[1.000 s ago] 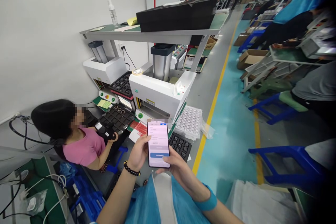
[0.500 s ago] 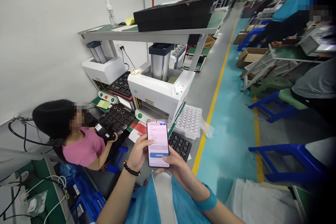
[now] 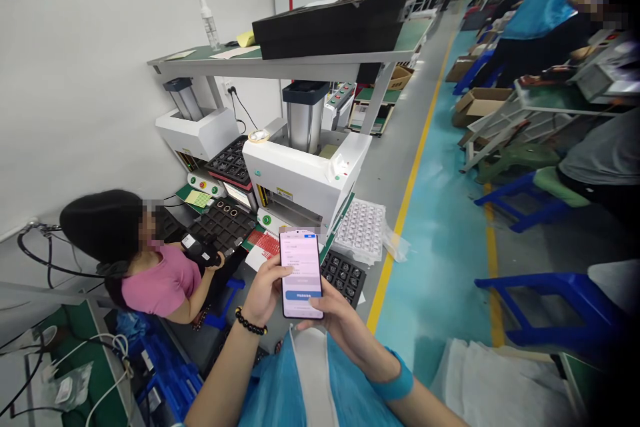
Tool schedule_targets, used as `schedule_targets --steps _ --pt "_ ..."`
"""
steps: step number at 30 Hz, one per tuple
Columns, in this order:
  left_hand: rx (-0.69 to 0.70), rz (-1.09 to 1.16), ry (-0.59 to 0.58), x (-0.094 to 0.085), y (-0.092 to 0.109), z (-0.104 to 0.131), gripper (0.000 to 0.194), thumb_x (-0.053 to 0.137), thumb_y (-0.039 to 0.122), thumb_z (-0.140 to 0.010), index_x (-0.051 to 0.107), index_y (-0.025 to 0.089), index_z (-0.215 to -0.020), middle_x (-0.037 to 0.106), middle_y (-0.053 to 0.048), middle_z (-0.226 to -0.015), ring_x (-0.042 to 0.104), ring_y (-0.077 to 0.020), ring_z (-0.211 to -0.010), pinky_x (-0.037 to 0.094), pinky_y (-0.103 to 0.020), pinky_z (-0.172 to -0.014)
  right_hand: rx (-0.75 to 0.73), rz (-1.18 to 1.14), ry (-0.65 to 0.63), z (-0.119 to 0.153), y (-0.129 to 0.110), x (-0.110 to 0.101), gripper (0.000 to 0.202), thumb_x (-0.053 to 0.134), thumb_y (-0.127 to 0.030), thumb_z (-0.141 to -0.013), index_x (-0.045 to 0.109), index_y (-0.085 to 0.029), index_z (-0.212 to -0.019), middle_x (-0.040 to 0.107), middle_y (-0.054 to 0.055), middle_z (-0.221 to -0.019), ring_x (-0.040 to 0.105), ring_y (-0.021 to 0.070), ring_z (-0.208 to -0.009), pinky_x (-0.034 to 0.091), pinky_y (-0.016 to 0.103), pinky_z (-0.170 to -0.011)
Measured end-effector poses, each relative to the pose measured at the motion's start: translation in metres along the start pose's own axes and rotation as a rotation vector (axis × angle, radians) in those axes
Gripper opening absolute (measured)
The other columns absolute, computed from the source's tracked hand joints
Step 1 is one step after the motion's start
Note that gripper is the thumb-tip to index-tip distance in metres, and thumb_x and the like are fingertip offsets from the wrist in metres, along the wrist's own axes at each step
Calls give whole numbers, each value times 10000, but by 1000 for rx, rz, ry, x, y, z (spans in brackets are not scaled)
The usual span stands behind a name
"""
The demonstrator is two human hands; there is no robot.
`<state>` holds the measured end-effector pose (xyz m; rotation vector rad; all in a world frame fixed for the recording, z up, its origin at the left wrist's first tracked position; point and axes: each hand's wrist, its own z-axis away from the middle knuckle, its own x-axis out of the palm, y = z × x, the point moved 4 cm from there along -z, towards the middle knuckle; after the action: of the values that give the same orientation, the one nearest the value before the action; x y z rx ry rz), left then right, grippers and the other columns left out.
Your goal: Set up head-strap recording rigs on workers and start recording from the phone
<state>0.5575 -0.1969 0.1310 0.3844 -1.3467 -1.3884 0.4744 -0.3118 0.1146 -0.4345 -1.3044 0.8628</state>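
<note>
Gripping a smartphone (image 3: 301, 273) upright in front of the chest, the left hand (image 3: 265, 293) has its fingers clamped on the phone's left edge, thumb lying on the lit screen. The right hand (image 3: 340, 323) supports the lower right corner, fingers closed on it, thumb on the screen's blue button. Beyond the phone, a white press machine (image 3: 305, 177) stands on the worktop (image 3: 373, 167), where a person in a pink shirt (image 3: 160, 283) sits beside black trays (image 3: 223, 223).
</note>
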Motion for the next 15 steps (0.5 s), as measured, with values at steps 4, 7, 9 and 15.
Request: schedule_targets --steps 4,7,9,15 --pt "2 -3 -6 1 1 0 384 671 255 -773 702 118 -1131 733 -109 -1049 664 -233 -934 486 -294 -789 -1 2 -2 -1 -1 0 544 619 -244 -841 511 -231 -1374 640 93 -1253 642 269 -1022 611 369 -722" --pt "2 -3 -9 2 1 0 380 665 261 -789 698 117 -1139 731 -106 -1058 663 -225 -936 491 -292 -803 1 3 1 -1 -2 1 546 616 -246 -841 507 -229 -1376 639 93 -1251 640 270 -1027 611 373 -726" --pt "9 7 -14 2 1 -1 371 653 278 -814 696 119 -1146 727 -104 -1079 659 -224 -960 495 -298 -829 2 1 5 -1 -3 2 554 621 -247 -833 508 -230 -1375 640 92 -1250 639 269 -1023 611 370 -719" --pt "4 86 56 -1 -4 -4 413 645 425 -864 704 123 -1139 709 -106 -1153 646 -218 -1020 495 -303 -877 11 1 18 -1 -4 2 523 645 -263 -810 553 -217 -1323 657 94 -1217 647 266 -998 609 374 -713"
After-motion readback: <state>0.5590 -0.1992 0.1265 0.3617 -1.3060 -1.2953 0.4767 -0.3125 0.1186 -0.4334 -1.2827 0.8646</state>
